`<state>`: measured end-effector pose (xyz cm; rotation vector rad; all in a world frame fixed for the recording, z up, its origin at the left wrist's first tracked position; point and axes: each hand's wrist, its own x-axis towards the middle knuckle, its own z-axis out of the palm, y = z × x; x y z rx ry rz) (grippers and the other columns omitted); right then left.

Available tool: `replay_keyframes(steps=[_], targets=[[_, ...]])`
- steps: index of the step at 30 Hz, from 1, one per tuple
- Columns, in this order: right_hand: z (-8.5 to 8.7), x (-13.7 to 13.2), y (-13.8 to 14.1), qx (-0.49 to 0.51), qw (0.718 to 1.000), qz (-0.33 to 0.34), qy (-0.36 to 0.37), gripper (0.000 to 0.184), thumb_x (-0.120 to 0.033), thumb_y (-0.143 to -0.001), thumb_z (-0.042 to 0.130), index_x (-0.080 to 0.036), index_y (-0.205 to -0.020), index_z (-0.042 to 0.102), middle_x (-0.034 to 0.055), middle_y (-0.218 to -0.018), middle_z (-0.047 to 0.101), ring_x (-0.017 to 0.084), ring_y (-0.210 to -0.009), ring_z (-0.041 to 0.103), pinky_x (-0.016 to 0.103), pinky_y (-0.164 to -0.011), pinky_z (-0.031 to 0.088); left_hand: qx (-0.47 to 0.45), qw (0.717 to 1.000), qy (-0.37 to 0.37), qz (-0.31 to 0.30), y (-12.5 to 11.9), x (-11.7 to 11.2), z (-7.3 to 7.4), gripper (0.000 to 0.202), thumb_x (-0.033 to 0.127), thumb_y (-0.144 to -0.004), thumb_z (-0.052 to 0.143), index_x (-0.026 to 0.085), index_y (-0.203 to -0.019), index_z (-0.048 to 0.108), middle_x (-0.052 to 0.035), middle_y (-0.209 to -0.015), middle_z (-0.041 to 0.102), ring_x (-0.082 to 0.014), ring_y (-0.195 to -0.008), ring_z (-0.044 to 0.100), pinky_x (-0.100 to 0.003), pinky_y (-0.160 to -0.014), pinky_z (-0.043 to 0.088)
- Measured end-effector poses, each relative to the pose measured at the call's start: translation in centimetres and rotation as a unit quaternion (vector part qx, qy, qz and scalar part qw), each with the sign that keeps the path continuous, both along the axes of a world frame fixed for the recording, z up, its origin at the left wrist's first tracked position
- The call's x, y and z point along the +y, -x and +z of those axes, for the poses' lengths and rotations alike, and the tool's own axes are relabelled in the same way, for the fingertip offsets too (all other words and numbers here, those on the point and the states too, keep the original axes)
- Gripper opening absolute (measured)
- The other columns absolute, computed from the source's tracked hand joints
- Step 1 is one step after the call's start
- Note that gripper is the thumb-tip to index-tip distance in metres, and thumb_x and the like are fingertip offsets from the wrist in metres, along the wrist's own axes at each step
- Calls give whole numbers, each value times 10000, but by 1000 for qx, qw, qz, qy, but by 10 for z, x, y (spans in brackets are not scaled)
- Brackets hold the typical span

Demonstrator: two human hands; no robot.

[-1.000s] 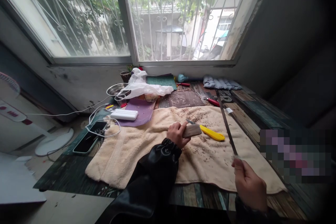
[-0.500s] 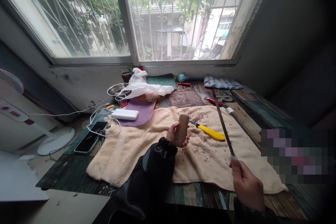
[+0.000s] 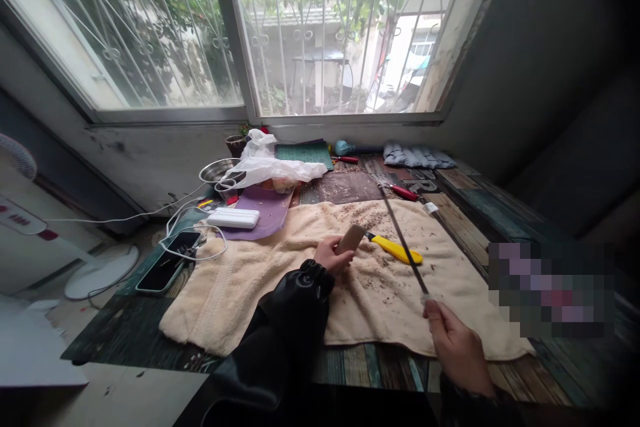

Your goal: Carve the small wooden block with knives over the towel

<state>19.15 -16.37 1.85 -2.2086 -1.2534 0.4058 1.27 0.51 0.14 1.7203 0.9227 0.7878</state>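
My left hand (image 3: 330, 255), in a black sleeve, is closed round a small tan wooden block (image 3: 349, 239) held over a cream towel (image 3: 240, 273). My right hand (image 3: 453, 345) pinches the near end of a long thin dark strip (image 3: 400, 233) that runs away from me across the towel toward the window. A yellow utility knife (image 3: 393, 248) lies on the towel between the block and the strip. Brown shavings are scattered over the towel's far part.
A phone (image 3: 167, 268) with white cables, a white power bank (image 3: 233, 218) on a purple mat, a metal bowl (image 3: 220, 172) and a plastic bag (image 3: 273, 167) lie at the left back. Red-handled tools (image 3: 404, 193) and folded cloth (image 3: 417, 157) sit by the window. A fan stands left.
My left hand turned the wooden block from flat to upright and then tilted it down toward the towel. The far end of the strip swung to the left, now crossing over the knife's tip.
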Motion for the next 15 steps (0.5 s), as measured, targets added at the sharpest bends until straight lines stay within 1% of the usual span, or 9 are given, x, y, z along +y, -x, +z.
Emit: replay_keyframes(steps=[1,2,3,5,7,9,10,13,15], targets=[[0,0,1,13,1000,15,8,409,-510,-750,267,-202,-644,514,0,-536,544,115,-519,499,176,-503,349,27,996,-79,20,-1,0,0,393,314,-666,538,167,-1027,493,-43,-863,599,-177,-753,571,-308,-691,448],[0,1,2,24,999,25,12,417,-512,-753,257,-200,-638,509,-3,-522,534,111,-507,490,175,-498,348,57,988,-142,31,-1,-1,-1,427,302,-656,552,192,-1062,478,-37,-931,585,-179,-812,556,-306,-730,436],[0,2,3,30,999,29,13,424,-513,-756,249,-198,-633,504,-5,-513,526,108,-496,480,175,-492,345,95,977,-189,29,-2,-2,-2,460,289,-651,560,217,-1093,457,-31,-971,573,-179,-844,544,-305,-747,429],[-2,3,6,34,999,28,13,429,-514,-757,243,-195,-621,495,-6,-509,523,104,-483,468,176,-484,340,179,949,-259,2,-4,-3,-4,456,270,-664,544,247,-1109,447,-26,-975,573,-181,-838,539,-308,-730,431],[-6,4,8,34,999,24,14,431,-513,-757,239,-196,-607,489,-5,-505,523,106,-484,467,179,-481,337,232,920,-314,-38,-7,-4,-7,407,256,-681,524,250,-1084,471,-25,-971,572,-181,-836,530,-313,-732,423],[-10,6,10,36,999,28,19,434,-511,-757,233,-197,-594,484,-1,-500,521,113,-497,473,185,-487,339,246,902,-351,-55,-9,-4,-9,383,261,-686,521,240,-1066,483,-28,-990,557,-179,-865,510,-319,-762,405],[-13,8,10,39,998,33,23,436,-509,-758,228,-197,-591,484,1,-502,524,118,-508,480,189,-494,343,247,898,-360,-49,-10,-3,-10,383,273,-685,525,237,-1063,484,-31,-999,548,-180,-883,498,-324,-774,395],[-18,13,12,49,997,50,36,438,-498,-761,212,-200,-599,489,13,-539,554,136,-558,510,204,-523,352,248,897,-365,-8,-10,-2,-12,393,305,-675,543,243,-1058,484,-32,-997,534,-186,-911,468,-342,-788,375],[-20,16,14,51,996,56,39,429,-487,-761,210,-204,-612,497,24,-584,584,146,-592,528,212,-539,354,246,898,-364,4,-10,-2,-13,390,303,-674,549,251,-1055,484,-26,-991,533,-186,-916,459,-347,-792,366]])
